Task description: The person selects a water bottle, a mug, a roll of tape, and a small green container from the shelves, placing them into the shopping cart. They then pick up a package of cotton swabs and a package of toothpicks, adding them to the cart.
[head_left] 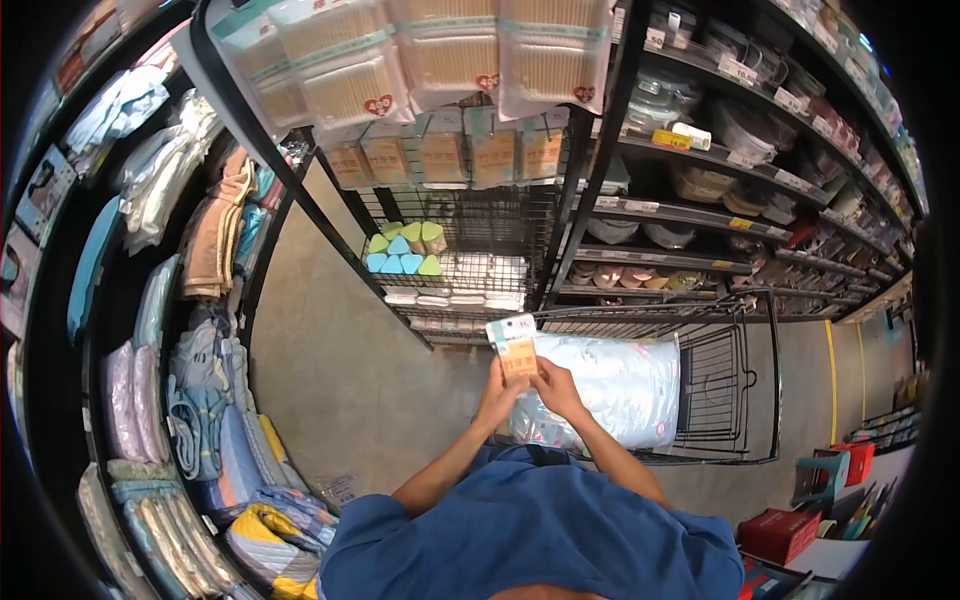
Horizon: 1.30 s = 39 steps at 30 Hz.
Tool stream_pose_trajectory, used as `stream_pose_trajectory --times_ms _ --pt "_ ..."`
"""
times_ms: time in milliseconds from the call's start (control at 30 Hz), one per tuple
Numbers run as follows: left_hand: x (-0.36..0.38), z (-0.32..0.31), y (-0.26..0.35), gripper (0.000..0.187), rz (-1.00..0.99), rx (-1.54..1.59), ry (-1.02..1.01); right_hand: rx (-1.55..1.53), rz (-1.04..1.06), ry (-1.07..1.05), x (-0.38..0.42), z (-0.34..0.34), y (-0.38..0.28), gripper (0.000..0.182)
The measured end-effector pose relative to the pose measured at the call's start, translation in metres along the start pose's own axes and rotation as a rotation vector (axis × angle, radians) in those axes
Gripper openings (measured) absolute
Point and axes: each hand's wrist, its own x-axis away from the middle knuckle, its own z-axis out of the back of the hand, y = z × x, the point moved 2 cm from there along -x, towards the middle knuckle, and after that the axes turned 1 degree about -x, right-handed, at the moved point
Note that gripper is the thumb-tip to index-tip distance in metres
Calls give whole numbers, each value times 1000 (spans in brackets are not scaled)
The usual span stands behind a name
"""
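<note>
A small hanging pack of bamboo toothpicks (518, 357), with an orange lower part and a pale header card, is held upright before my chest. My left hand (497, 398) is closed round its lower left side. On the lower right edge, my right hand (557, 388) pinches it with bent fingers. Similar orange packs (437, 158) hang in a row on the wire rack ahead, below large bags of cotton swabs (345, 90). Just beyond and beneath my right hand lies a big plastic-wrapped light-blue bundle (610, 385) in the shopping cart (725, 385).
Green and blue packs (405, 248) sit in a wire basket on the rack. Shelves of containers (745, 130) rise at right. Folded textiles (215, 230) fill the left shelves. Grey floor (330, 320) shows between them. Red boxes (780, 535) stand at lower right.
</note>
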Motion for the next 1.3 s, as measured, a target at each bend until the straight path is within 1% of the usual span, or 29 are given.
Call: stream_pose_trajectory --times_ms 33,67,100,167,200,233,300,333,367,400,433,500,533,600,633,733,800,900,1000,1033,1100,1167,1300 --pt "-5 2 11 56 -124 -6 28 3 7 -4 -13 0 -15 39" --pt "-16 5 16 58 -228 -68 112 107 155 25 -23 -2 -29 43" --pt "-25 9 22 58 -235 -71 113 209 305 58 -33 -3 -44 47" --pt "-39 12 52 57 -374 -252 166 221 296 37 -50 0 -74 50" --pt "-50 16 60 56 -422 -268 175 237 284 13 -60 3 -86 54" --pt "-59 15 76 56 -434 -266 172 242 293 20 -70 5 -94 54" --pt "-66 5 120 58 -597 -223 122 264 510 176 -85 12 -111 57" --pt "-69 0 141 58 -605 -218 122 257 534 181 -91 18 -127 58" --pt "-71 -5 163 59 -657 -260 117 249 558 185 -97 26 -143 58" --pt "-72 -10 183 61 -710 -302 112 264 597 217 -105 31 -152 56" --pt "-73 -12 199 61 -717 -298 110 242 601 235 -104 37 -169 55" --pt "-78 -17 224 56 -782 -424 113 227 652 231 -113 49 -185 60" --pt "-85 -19 231 61 -803 -439 121 229 655 240 -113 54 -190 60" --pt "-92 -23 239 61 -819 -474 91 111 583 201 -111 63 -200 58" --pt "-92 -28 244 60 -831 -508 69 115 587 210 -108 66 -203 58" --pt "-96 -42 251 65 -858 -571 82 -7 528 298 -103 74 -198 55" --pt "-106 -47 250 71 -844 -634 63 -6 504 300 -110 81 -188 55" --pt "-114 -54 251 68 -865 -705 98 -31 499 320 -115 89 -186 55" --pt "-113 -61 260 67 -869 -691 93 -45 536 328 -118 95 -187 54" --pt "-115 -62 261 67 -873 -693 88 -5 561 359 -119 96 -189 51" --pt "-122 -60 261 69 -787 -681 71 32 587 390 -119 98 -192 49" --pt "-126 -59 261 69 -778 -691 86 88 556 374 -117 101 -198 50" --pt "-124 -61 264 65 -740 -703 96 54 492 328 -118 104 -199 52"
